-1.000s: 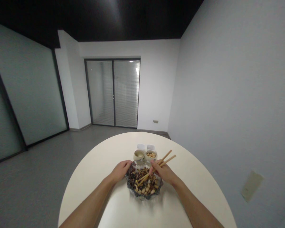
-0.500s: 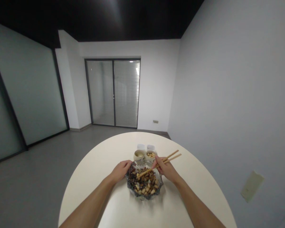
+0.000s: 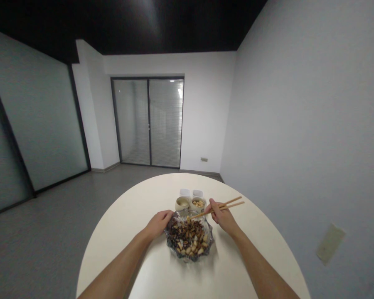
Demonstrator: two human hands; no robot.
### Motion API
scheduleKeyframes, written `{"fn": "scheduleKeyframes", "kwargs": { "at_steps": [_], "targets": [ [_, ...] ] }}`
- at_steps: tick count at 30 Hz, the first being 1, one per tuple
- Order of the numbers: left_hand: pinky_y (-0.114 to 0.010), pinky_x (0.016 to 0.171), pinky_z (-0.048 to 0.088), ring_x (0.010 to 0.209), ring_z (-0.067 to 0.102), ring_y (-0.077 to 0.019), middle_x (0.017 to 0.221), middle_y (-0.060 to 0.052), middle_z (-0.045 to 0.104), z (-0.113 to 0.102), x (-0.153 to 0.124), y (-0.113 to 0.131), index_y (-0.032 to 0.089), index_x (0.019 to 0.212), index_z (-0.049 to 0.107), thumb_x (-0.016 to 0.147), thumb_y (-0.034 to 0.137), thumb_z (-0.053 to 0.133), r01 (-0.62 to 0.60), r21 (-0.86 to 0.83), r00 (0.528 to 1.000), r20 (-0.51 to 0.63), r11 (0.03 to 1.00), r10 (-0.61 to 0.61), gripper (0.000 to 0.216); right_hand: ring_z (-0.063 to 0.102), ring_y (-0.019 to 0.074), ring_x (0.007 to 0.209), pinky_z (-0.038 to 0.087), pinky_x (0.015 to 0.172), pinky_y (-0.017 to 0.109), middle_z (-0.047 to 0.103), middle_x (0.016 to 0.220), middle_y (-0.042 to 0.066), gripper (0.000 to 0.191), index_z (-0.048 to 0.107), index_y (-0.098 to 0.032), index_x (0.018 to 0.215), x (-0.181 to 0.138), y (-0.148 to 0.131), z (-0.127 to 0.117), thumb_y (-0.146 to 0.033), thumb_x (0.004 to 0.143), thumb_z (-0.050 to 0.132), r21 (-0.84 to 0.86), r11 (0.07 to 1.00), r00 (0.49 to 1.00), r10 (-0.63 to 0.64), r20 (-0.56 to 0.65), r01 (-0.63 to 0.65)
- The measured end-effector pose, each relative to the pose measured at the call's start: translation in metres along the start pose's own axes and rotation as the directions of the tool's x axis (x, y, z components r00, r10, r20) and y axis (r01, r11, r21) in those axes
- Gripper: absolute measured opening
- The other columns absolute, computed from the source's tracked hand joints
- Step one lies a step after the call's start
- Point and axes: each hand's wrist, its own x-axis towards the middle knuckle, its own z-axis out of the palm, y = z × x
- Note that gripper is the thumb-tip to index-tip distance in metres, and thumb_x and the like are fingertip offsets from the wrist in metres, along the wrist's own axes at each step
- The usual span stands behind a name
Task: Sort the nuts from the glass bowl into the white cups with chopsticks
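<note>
A dark scalloped glass bowl (image 3: 178, 254) full of mixed nuts and seeds sits on the round white table (image 3: 162, 274) in front of me. My left hand (image 3: 158, 223) rests against the bowl's left rim, fingers curled on it. My right hand (image 3: 222, 215) grips a pair of wooden chopsticks (image 3: 216, 208), their tips raised over the bowl's far edge and pinching a small pale nut. Just beyond stand two small round cups, the left cup (image 3: 182, 203) holding something pale and the right cup (image 3: 198, 204) holding several nuts.
Two small white square cups (image 3: 191, 192) stand behind the round ones. A plain wall runs close along the table's right side. Grey floor and a sliding glass door (image 3: 148, 122) lie beyond the table.
My right hand has lifted the chopsticks out of the nut pile and swung their tips up and away, toward the small cups. The left hand has stayed on the bowl.
</note>
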Motion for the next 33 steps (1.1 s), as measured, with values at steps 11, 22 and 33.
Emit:
{"fn": "scheduleKeyframes", "kwargs": {
  "at_steps": [11, 22, 33],
  "targets": [
    [-0.030, 0.087, 0.046, 0.095, 0.064, -0.0238, 0.098, -0.006, 0.075, -0.001, -0.001, 0.002, 0.018, 0.094, 0.074, 0.096, 0.055, 0.034, -0.005, -0.006, 1.000, -0.001, 1.000, 0.005, 0.054, 0.030, 0.0098, 0.035, 0.021, 0.037, 0.023, 0.032, 0.037, -0.007, 0.069, 0.069, -0.016, 0.063, 0.000, -0.002, 0.002, -0.081, 0.081, 0.049, -0.013, 1.000, 0.998, 0.012, -0.062, -0.013],
    [-0.029, 0.086, 0.046, 0.094, 0.063, -0.0234, 0.096, -0.006, 0.076, 0.000, -0.001, 0.002, 0.018, 0.090, 0.072, 0.095, 0.059, 0.035, 0.005, -0.037, 1.000, -0.001, 0.999, -0.005, 0.055, 0.030, 0.0099, 0.033, 0.020, 0.037, 0.024, 0.031, 0.035, -0.008, 0.066, 0.068, -0.018, 0.063, 0.002, 0.002, 0.002, -0.076, 0.084, 0.047, -0.038, 0.999, 0.996, 0.012, -0.089, -0.015],
    [-0.030, 0.089, 0.046, 0.095, 0.063, -0.0239, 0.099, -0.006, 0.076, 0.000, -0.001, -0.003, 0.018, 0.093, 0.074, 0.095, 0.059, 0.036, 0.006, -0.034, 1.000, -0.006, 0.999, -0.007, 0.056, 0.030, 0.0100, 0.033, 0.022, 0.037, 0.024, 0.033, 0.035, -0.006, 0.068, 0.071, -0.016, 0.065, 0.004, -0.003, -0.006, -0.076, 0.086, 0.044, -0.037, 0.999, 0.981, -0.026, -0.190, 0.019]
  ]
}}
